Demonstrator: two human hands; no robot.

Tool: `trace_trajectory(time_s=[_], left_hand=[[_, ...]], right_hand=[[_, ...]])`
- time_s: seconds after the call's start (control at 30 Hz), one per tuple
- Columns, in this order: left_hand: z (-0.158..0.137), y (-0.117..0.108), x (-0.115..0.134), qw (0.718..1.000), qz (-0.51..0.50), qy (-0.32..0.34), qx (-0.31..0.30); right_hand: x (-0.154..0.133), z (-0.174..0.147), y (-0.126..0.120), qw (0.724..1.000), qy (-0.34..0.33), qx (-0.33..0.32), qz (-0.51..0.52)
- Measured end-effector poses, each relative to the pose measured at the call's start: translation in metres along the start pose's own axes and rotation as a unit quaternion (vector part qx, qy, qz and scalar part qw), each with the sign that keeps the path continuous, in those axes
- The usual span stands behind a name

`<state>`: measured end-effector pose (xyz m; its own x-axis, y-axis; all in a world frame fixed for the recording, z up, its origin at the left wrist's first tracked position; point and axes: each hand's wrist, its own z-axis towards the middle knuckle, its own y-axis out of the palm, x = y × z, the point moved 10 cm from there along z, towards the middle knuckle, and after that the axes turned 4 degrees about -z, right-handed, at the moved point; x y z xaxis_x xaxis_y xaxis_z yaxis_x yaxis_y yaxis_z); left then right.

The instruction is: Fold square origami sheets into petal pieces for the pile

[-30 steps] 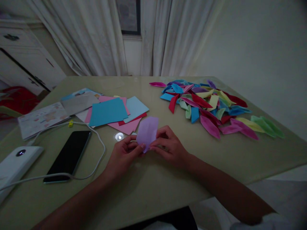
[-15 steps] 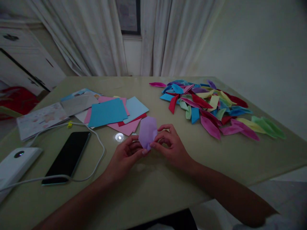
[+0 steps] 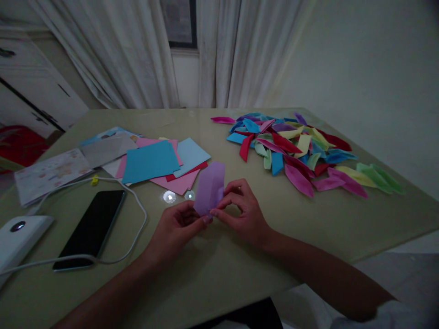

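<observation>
Clearly, the lilac paper [image 3: 209, 188] was held up between both hands near the front of the table [image 3: 274, 256]. It was thin and matt, an elongated panel with straight folded edges, a lengthwise crease and a lower end narrowing at the corners. Its long axis ran nearly upright, the top leaning slightly to the right and away from the person. The left hand [image 3: 178, 225] pinched the lower left corner between thumb and fingers, and the right hand [image 3: 244, 212] pinched the lower right edge with thumb and forefinger, its other fingers curled; together they covered part of the bottom.

Just behind the paper lay smooth, flat sheets: a teal sheet [image 3: 151, 162] on top, a pale blue sheet [image 3: 192, 156] and pink and red ones beneath. To the right spread a loose heap of folded paper pieces [image 3: 286, 146], pointed and leaf-like, in many colours. On the left, a white cable [image 3: 141, 226] looped across the lower end of a glossy black smartphone [image 3: 94, 224], beside a white plastic device [image 3: 25, 240].
</observation>
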<state>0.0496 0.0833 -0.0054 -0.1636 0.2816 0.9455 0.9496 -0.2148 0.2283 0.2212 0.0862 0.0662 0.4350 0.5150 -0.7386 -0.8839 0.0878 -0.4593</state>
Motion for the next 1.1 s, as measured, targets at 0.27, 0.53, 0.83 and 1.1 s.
trace_trajectory(time_s=[0.27,0.53,0.83,1.1], left_hand=[[0.000,-0.001,0.006,0.999,0.026,0.022,0.014],[0.000,-0.001,0.006,0.999,0.017,0.032,0.028],[0.000,-0.007,0.012,0.997,-0.018,0.043,0.056],[-0.001,-0.005,0.002,0.999,-0.002,0.017,0.035]], right_hand=[[-0.005,0.000,0.002,1.000,-0.019,-0.017,0.003],[-0.001,0.001,0.002,1.000,-0.007,-0.008,0.012],[0.036,-0.001,0.020,0.967,0.175,-0.073,0.170],[0.046,-0.009,0.047,0.906,0.258,-0.150,0.300]])
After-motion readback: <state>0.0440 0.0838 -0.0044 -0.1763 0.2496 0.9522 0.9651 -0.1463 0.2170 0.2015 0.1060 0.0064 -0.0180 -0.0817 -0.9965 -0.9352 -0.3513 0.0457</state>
